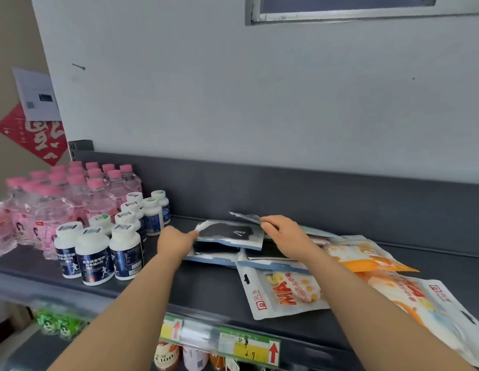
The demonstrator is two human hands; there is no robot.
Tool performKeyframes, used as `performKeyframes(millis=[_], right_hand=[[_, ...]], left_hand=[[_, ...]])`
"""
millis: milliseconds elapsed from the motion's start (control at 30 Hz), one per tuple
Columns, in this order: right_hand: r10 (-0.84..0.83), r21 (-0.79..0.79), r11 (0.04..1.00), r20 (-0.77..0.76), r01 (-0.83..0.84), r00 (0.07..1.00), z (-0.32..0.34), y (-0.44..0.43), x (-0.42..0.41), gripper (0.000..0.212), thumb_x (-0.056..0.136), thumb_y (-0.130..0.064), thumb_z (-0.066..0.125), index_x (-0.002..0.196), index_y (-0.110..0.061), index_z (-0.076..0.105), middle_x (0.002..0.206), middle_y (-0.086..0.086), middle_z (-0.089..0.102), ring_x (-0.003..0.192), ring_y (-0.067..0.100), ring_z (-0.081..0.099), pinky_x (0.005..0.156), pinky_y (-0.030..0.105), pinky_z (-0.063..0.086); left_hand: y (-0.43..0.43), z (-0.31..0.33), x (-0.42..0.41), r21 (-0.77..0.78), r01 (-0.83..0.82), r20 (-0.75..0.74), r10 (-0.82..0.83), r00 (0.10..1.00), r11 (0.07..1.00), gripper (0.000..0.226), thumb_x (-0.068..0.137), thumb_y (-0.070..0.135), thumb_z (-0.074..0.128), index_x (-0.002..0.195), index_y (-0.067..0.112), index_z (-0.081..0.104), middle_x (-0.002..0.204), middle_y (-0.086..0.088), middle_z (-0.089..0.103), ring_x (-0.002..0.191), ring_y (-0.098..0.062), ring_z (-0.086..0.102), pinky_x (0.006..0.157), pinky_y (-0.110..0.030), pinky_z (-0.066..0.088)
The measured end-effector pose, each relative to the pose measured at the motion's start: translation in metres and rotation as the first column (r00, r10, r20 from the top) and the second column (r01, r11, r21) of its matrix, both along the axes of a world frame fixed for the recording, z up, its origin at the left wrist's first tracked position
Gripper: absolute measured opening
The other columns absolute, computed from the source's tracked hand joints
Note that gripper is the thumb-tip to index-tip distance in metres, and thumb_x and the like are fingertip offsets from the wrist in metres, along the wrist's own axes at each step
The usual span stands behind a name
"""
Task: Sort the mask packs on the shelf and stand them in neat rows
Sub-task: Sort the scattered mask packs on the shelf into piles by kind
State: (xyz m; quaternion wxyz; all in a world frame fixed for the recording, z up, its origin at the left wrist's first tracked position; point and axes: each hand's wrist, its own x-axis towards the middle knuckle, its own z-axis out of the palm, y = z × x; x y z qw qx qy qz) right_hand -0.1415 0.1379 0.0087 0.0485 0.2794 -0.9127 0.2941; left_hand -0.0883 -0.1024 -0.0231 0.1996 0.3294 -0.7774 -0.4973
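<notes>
Left hand and right hand are each pinching an edge of the black mask pack; nearer pack is reading "MAS".

A dark grey shelf with a raised back panel is seen running across the view. At nine o'clock, pink-capped bottles are packed in clear wrap, and white-lidded jars with dark labels are stood in rows just beside them. At the centre, black mask packs are lain flat and overlapped. Toward three and four o'clock, orange-and-white mask packs are spread flat, partly stacked on each other. Price tags are fixed along the front edge at six o'clock.
</notes>
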Motion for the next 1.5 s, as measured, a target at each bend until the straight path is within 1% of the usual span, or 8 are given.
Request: performKeyframes(millis=[133, 267, 567, 800, 1133, 1267, 1400, 1500], right_hand=[[-0.028, 0.078, 0.997, -0.004, 0.029, 1.000, -0.003, -0.002, -0.007, 0.040, 0.103, -0.036, 0.036, 0.136, -0.024, 0.054, 0.145, 0.002, 0.046, 0.141, 0.021, 0.033, 0.119, 0.047, 0.014], [-0.040, 0.180, 0.983, 0.031, 0.033, 0.999, -0.003, -0.002, -0.008, 0.044, 0.101, -0.046, 0.037, 0.141, -0.034, 0.047, 0.160, 0.004, 0.021, 0.149, 0.022, 0.011, 0.120, 0.048, 0.000], [0.045, 0.254, 0.964, 0.142, -0.081, 0.989, -0.006, -0.004, 0.006, 0.047, 0.098, -0.045, 0.042, 0.144, -0.036, 0.041, 0.160, -0.003, 0.024, 0.147, 0.021, 0.020, 0.120, 0.052, -0.002], [0.155, 0.162, 0.968, 0.213, -0.191, 0.965, -0.003, -0.008, 0.016, 0.043, 0.100, -0.031, 0.043, 0.142, -0.034, 0.047, 0.157, -0.008, 0.029, 0.144, 0.016, 0.027, 0.118, 0.037, 0.018], [-0.081, 0.121, 0.991, 0.183, 0.059, 0.980, -0.011, 0.021, 0.004, 0.037, 0.098, -0.011, 0.038, 0.122, -0.025, 0.063, 0.132, -0.001, 0.058, 0.119, 0.018, 0.053, 0.102, 0.030, 0.040], [-0.129, 0.198, 0.975, 0.120, 0.103, 0.984, -0.010, 0.028, 0.007, 0.032, 0.096, -0.022, 0.051, 0.126, -0.026, 0.061, 0.145, 0.003, 0.047, 0.133, 0.023, 0.041, 0.115, 0.043, 0.029], [-0.047, 0.379, 0.925, 0.112, 0.001, 0.993, -0.004, 0.028, 0.022, 0.073, 0.078, -0.056, 0.069, 0.143, -0.030, 0.045, 0.163, 0.003, 0.006, 0.150, 0.023, -0.004, 0.121, 0.048, 0.003], [-0.056, 0.453, 0.891, 0.033, 0.035, 0.998, -0.009, 0.028, 0.030, 0.066, 0.082, -0.050, 0.068, 0.141, -0.028, 0.048, 0.163, 0.004, 0.007, 0.151, 0.023, -0.004, 0.121, 0.045, 0.001]], left_hand=[[0.009, 0.007, -0.001, -0.027, 0.097, 0.014, -0.097, 0.995, 0.995, 0.023, 0.084, 0.016, 0.067, 0.067, 0.013, 0.052, 0.071, -0.008, 0.049, 0.068, -0.021, 0.044, 0.066, -0.028, 0.037], [0.005, 0.010, 0.002, -0.004, 0.043, 0.060, -0.042, 0.997, 0.999, 0.005, 0.085, 0.005, 0.060, 0.086, 0.000, 0.060, 0.069, -0.008, 0.049, 0.056, -0.017, 0.041, 0.048, -0.026, 0.031], [0.017, 0.011, 0.006, 0.507, 0.093, -0.109, -0.043, 0.993, 0.857, 0.053, 0.077, 0.026, 0.080, 0.111, 0.000, 0.049, 0.102, -0.014, 0.061, 0.095, -0.031, 0.064, 0.079, -0.041, 0.056], [0.031, 0.011, 0.014, 0.336, 0.071, -0.039, -0.062, 0.997, 0.939, 0.097, 0.057, 0.026, 0.095, 0.131, -0.001, 0.038, 0.112, -0.014, 0.057, 0.100, -0.028, 0.058, 0.073, -0.037, 0.051], [0.016, 0.027, 0.030, 0.279, -0.016, -0.338, 0.114, 0.934, 0.960, 0.056, 0.080, -0.001, 0.073, 0.126, 0.003, 0.042, 0.114, -0.012, 0.058, 0.097, -0.027, 0.057, 0.089, -0.042, 0.052], [0.012, 0.040, 0.044, 0.231, -0.089, -0.443, 0.186, 0.877, 0.969, 0.055, 0.087, -0.003, 0.060, 0.134, 0.003, 0.032, 0.120, -0.015, 0.053, 0.096, -0.024, 0.050, 0.085, -0.033, 0.045], [0.014, 0.048, 0.049, 0.235, -0.109, -0.480, 0.213, 0.851, 0.966, 0.049, 0.092, -0.003, 0.050, 0.135, 0.006, 0.027, 0.123, -0.013, 0.051, 0.096, -0.023, 0.048, 0.081, -0.027, 0.040], [0.017, 0.051, 0.052, 0.261, -0.095, -0.458, 0.210, 0.864, 0.961, 0.041, 0.097, 0.000, 0.044, 0.133, 0.013, 0.028, 0.117, -0.005, 0.046, 0.096, -0.020, 0.045, 0.076, -0.024, 0.041]])
